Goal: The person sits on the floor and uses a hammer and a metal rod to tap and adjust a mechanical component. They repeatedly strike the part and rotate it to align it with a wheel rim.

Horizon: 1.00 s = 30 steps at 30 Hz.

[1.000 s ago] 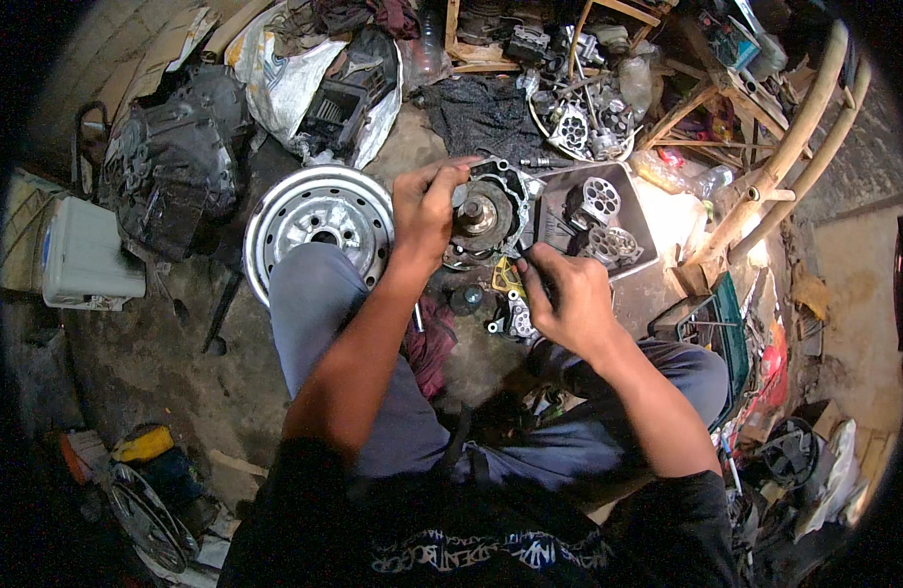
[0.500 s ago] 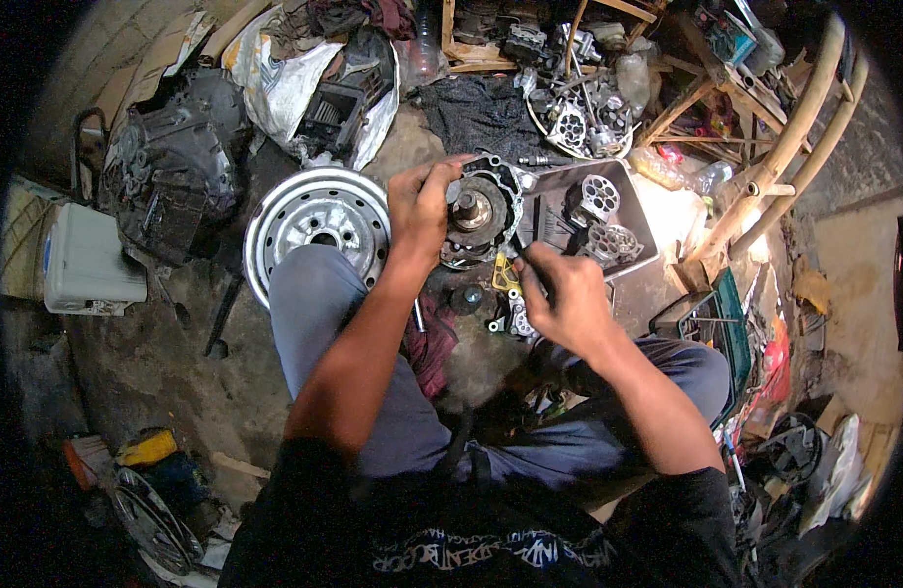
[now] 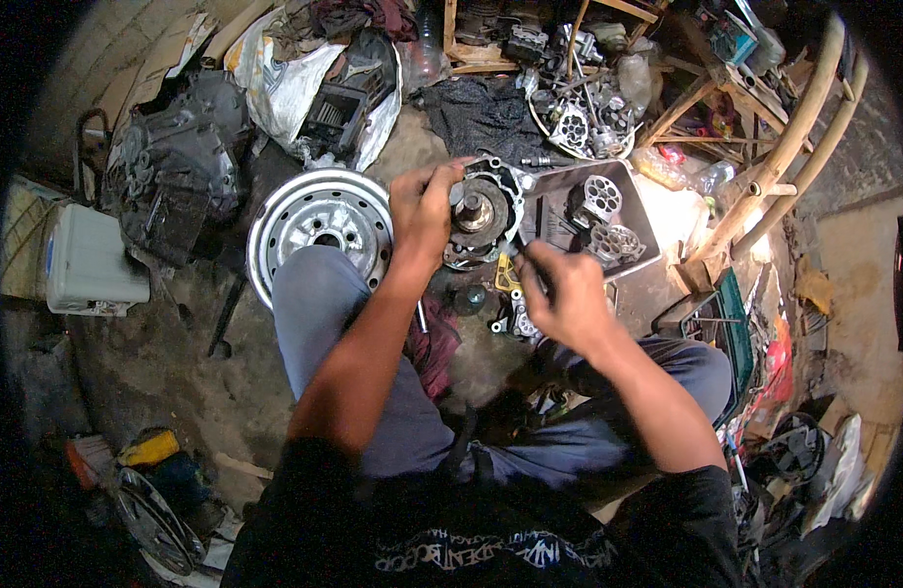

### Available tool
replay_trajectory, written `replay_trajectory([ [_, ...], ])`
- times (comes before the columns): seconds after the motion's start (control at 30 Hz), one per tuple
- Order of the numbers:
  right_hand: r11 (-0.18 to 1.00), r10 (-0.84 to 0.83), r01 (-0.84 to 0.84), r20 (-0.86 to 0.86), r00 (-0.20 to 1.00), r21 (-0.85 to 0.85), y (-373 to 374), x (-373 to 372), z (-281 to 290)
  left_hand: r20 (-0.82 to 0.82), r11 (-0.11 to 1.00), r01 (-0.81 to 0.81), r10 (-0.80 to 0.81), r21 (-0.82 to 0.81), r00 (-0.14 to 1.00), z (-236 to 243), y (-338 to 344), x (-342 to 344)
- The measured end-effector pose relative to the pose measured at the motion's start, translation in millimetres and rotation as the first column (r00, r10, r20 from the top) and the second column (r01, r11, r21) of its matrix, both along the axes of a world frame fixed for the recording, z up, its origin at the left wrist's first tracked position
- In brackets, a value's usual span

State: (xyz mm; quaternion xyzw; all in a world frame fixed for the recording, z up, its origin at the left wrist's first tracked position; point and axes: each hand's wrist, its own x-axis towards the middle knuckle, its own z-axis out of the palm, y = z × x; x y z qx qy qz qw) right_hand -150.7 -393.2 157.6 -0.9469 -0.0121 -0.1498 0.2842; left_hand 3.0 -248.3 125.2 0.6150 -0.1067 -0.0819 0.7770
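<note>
Hands point(image 3: 421, 211) at metal housing point(image 3: 481, 218), stained floor point(image 3: 216, 392), cluttered room point(image 3: 848, 294)

On my screen I see a silver wheel rim point(image 3: 312, 218) near a white sack point(image 3: 273, 96). A pale grey box point(image 3: 97, 260) sits left, a green crate point(image 3: 736, 318) right

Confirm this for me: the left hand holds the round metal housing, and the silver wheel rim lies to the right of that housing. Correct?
Not quite: the silver wheel rim lies to the left of the round metal housing, as the head view shows. The left hand does hold the housing.
</note>
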Motion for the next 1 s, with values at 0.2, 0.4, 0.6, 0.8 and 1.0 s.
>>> replay_trajectory([
  [0.2,0.995,-0.078,0.078,-0.004,0.997,0.058,1.5,7.9,2.5,-0.049,0.997,-0.059,0.057,-0.056,0.997,5.5,-4.3,-0.4],
  [0.4,0.988,-0.147,0.145,0.017,0.989,0.057,-5.4,14.1,5.5,-0.128,0.995,-0.023,0.011,-0.093,0.992,-5.5,-1.0,3.0],
  [0.6,0.997,-0.065,0.063,0.064,0.996,0.042,-0.2,8.7,-5.1,-0.122,0.994,0.012,-0.026,-0.107,0.992,-5.1,0.5,1.6],
  [0.8,0.998,-0.034,0.032,0.042,0.999,0.054,6.1,2.9,-6.0,0.009,0.999,-0.014,0.015,-0.041,1.0,-7.2,0.7,2.9],
  [1.0,0.993,-0.098,0.092,0.084,0.992,0.078,-0.8,11.0,-2.3,0.117,0.999,-0.028,0.025,0.024,0.993,1.9,1.9,0.4],
])
